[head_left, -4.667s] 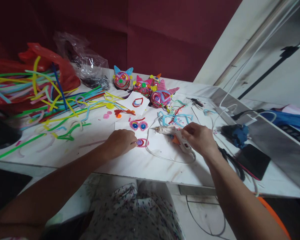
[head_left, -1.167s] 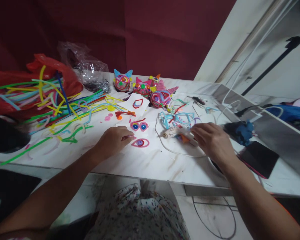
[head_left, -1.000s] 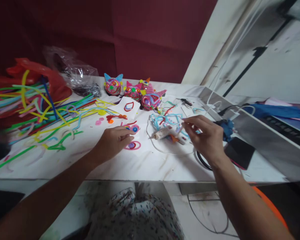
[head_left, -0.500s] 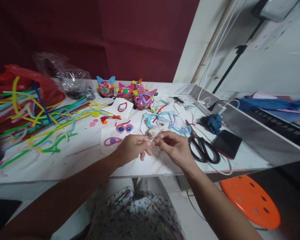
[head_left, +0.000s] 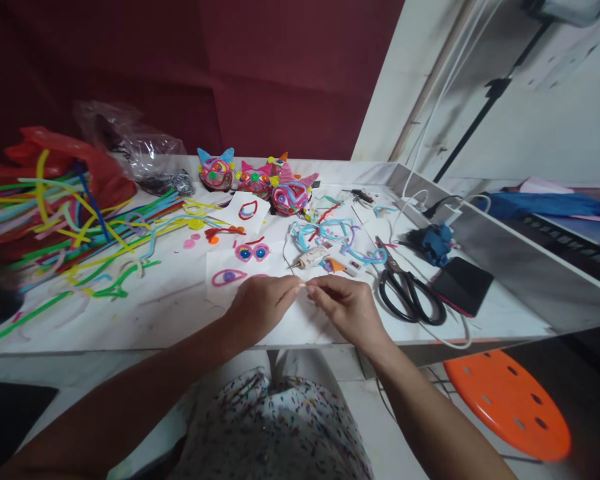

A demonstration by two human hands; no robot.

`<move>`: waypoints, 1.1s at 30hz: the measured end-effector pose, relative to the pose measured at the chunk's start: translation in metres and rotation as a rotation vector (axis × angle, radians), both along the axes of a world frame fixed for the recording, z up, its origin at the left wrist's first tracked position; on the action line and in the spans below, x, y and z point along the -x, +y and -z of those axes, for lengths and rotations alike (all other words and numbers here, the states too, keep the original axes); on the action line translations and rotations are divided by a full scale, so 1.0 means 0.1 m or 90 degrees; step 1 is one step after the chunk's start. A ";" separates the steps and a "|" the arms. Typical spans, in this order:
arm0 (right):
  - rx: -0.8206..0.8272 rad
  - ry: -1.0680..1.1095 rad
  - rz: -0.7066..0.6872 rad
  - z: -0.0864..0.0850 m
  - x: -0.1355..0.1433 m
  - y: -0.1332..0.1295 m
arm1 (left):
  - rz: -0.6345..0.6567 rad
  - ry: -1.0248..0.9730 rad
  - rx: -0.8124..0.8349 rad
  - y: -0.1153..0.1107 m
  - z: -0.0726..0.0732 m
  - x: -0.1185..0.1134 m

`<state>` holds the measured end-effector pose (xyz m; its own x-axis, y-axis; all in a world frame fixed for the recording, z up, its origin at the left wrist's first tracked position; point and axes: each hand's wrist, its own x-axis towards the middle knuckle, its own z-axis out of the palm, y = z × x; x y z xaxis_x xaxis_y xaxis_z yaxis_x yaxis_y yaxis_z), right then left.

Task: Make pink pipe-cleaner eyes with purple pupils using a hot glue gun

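Note:
Over the front of the table, my left hand point(head_left: 266, 305) and my right hand point(head_left: 344, 303) meet fingertip to fingertip. Between them they pinch a small whitish piece point(head_left: 303, 285), mostly hidden by the fingers; its kind is too small to make out. Just beyond my fingers lies a glue gun point(head_left: 311, 257). Left of it, on white paper, are a pair of blue-centred pipe-cleaner eyes point(head_left: 253, 253) and a pink teardrop loop with a purple centre point(head_left: 229, 277), partly near my left hand. Black-handled scissors point(head_left: 411, 295) rest to the right of my right hand.
Bundled pipe cleaners point(head_left: 87, 220) spill from a red bag point(head_left: 105, 177) on the left. Several colourful eared figures point(head_left: 290, 197) stand at the back. Blue pipe-cleaner scraps point(head_left: 325, 233), a black box-like object point(head_left: 463, 285) and cables lie rightward. An orange stool point(head_left: 510, 403) stands below.
My fingers have drawn closer together around the whitish piece, and the left fingers that hung loose are now curled in. The view has shifted slightly.

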<state>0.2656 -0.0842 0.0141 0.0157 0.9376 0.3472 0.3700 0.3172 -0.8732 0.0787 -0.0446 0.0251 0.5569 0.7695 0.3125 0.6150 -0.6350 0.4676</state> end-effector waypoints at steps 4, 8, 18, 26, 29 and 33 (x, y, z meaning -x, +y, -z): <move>-0.006 -0.005 0.046 0.04 0.01 0.00 | 0.016 -0.128 0.192 -0.02 -0.04 0.08; 0.006 -0.013 0.036 0.07 0.02 -0.01 | 0.005 -0.247 0.389 0.00 -0.03 0.14; 0.224 0.256 -0.089 -0.05 0.10 0.04 | 0.034 -0.375 0.629 0.01 0.02 0.11; 0.317 0.397 -0.051 -0.02 0.21 0.00 | 0.003 -0.362 0.674 -0.03 0.09 0.08; 0.311 0.411 -0.058 0.01 0.23 0.00 | 0.012 -0.373 0.699 -0.04 0.11 0.08; 0.260 0.375 -0.040 0.04 0.24 0.01 | 0.028 -0.371 0.711 -0.06 0.10 0.09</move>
